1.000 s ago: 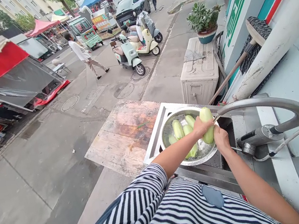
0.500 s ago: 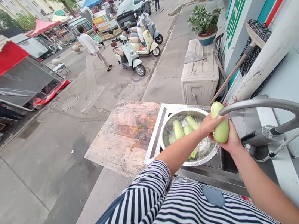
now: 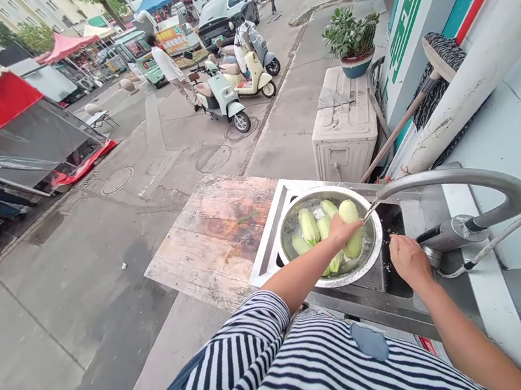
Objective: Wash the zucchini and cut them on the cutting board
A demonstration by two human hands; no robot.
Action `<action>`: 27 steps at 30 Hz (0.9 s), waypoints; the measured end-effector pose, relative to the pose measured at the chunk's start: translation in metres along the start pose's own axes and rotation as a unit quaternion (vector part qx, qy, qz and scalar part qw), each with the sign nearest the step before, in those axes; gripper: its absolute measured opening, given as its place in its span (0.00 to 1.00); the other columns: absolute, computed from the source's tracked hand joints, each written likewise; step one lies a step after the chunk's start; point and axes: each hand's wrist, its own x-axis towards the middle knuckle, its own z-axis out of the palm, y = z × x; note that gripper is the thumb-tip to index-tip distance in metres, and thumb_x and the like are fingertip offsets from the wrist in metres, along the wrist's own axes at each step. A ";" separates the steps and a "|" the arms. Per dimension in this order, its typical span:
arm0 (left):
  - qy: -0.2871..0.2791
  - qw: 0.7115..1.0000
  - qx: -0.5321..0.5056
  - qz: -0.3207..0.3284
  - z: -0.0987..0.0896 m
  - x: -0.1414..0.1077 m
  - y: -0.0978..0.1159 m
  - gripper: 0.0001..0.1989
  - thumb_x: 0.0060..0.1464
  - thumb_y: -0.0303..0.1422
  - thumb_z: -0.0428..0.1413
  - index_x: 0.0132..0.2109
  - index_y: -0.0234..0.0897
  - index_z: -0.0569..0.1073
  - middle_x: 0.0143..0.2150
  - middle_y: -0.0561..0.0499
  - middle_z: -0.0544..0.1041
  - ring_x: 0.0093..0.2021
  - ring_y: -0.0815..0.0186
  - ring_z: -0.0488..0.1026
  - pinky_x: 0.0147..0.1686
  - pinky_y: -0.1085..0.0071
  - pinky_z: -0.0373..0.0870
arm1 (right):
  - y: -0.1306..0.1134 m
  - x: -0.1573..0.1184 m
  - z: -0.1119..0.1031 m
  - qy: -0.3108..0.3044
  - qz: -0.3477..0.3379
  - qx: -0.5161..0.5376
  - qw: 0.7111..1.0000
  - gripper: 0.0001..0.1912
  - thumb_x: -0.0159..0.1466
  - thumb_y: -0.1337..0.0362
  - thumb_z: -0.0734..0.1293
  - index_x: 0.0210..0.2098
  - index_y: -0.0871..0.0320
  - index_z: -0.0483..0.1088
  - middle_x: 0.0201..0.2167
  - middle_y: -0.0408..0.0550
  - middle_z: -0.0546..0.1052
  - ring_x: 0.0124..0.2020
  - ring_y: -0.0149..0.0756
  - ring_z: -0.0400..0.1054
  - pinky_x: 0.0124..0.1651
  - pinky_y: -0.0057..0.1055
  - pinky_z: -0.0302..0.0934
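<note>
My left hand (image 3: 344,229) is wrapped round a pale green zucchini (image 3: 354,247) over the round metal basin (image 3: 379,239). Several other zucchini (image 3: 309,227) lie in the water inside the basin. Over the dark sink opening (image 3: 395,279), to the right of the basin, is my right hand (image 3: 409,258). Its fingers are curled in, and nothing shows in them. A curved grey faucet (image 3: 496,181) reaches over the sink, and water runs from its end beside my left hand.
A worn wooden board (image 3: 213,242) adjoins the sink on the left. Behind it stand a beige box-like unit (image 3: 344,129) with a potted plant (image 3: 352,42) and a leaning mop (image 3: 442,61). Parked scooters (image 3: 225,95) and a walking person (image 3: 168,68) are farther off.
My left hand has carried the zucchini from under the faucet leftward into the basin. My right hand has let go of it and dropped lower over the sink.
</note>
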 end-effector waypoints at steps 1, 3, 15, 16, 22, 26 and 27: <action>0.015 0.998 0.063 0.006 -0.006 0.002 -0.006 0.31 0.38 0.40 0.71 0.48 0.37 0.69 0.46 0.39 0.76 0.52 0.47 0.74 0.50 0.58 0.72 | 0.008 -0.001 0.001 -0.021 0.015 -0.030 0.999 0.16 0.65 0.61 0.55 0.37 0.62 0.73 0.42 0.68 0.76 0.53 0.57 0.68 0.61 0.59 0.54; 0.022 0.982 0.188 0.021 -0.015 0.004 -0.016 0.40 0.38 0.40 0.71 0.57 0.34 0.66 0.51 0.34 0.75 0.52 0.43 0.74 0.50 0.57 0.71 | 0.019 0.001 0.009 -0.073 0.041 -0.079 0.993 0.07 0.61 0.64 0.63 0.30 0.60 0.71 0.34 0.62 0.77 0.48 0.55 0.70 0.58 0.59 0.56; -0.115 0.793 0.566 0.195 -0.021 -0.010 -0.039 0.42 0.57 0.41 0.60 0.72 0.30 0.53 0.59 0.30 0.72 0.59 0.45 0.71 0.56 0.61 0.68 | 0.030 0.019 0.004 -0.029 0.102 -0.022 0.994 0.15 0.62 0.56 0.61 0.35 0.56 0.77 0.32 0.51 0.80 0.36 0.43 0.74 0.38 0.33 0.63; -0.115 0.795 0.560 0.206 -0.025 -0.012 -0.040 0.40 0.58 0.42 0.59 0.71 0.31 0.55 0.60 0.31 0.72 0.60 0.47 0.71 0.58 0.62 0.67 | 0.032 0.019 0.001 -0.001 0.103 -0.002 0.995 0.18 0.62 0.53 0.61 0.37 0.57 0.78 0.33 0.51 0.80 0.36 0.42 0.74 0.38 0.32 0.64; 0.022 0.822 0.537 0.189 -0.089 -0.012 -0.044 0.35 0.60 0.39 0.56 0.70 0.33 0.57 0.68 0.36 0.62 0.68 0.50 0.60 0.67 0.60 0.56 | 0.039 0.012 -0.013 0.102 0.099 0.058 0.988 0.38 0.66 0.42 0.49 0.47 0.68 0.74 0.19 0.49 0.72 0.22 0.38 0.66 0.25 0.32 0.59; 0.158 0.831 0.524 0.097 -0.149 -0.001 -0.042 0.35 0.58 0.35 0.55 0.68 0.25 0.55 0.68 0.25 0.58 0.69 0.41 0.56 0.65 0.50 0.56 | 0.017 0.006 -0.006 0.098 0.052 0.001 0.994 0.26 0.63 0.49 0.57 0.47 0.62 0.74 0.34 0.55 0.78 0.39 0.47 0.71 0.48 0.42 0.63; 0.176 0.833 0.518 0.078 -0.161 0.003 -0.041 0.33 0.58 0.34 0.56 0.67 0.25 0.57 0.66 0.24 0.61 0.68 0.41 0.58 0.63 0.51 0.59 | 0.009 0.006 -0.002 0.096 0.039 -0.021 0.994 0.25 0.62 0.52 0.59 0.50 0.62 0.73 0.42 0.58 0.78 0.47 0.50 0.69 0.55 0.46 0.60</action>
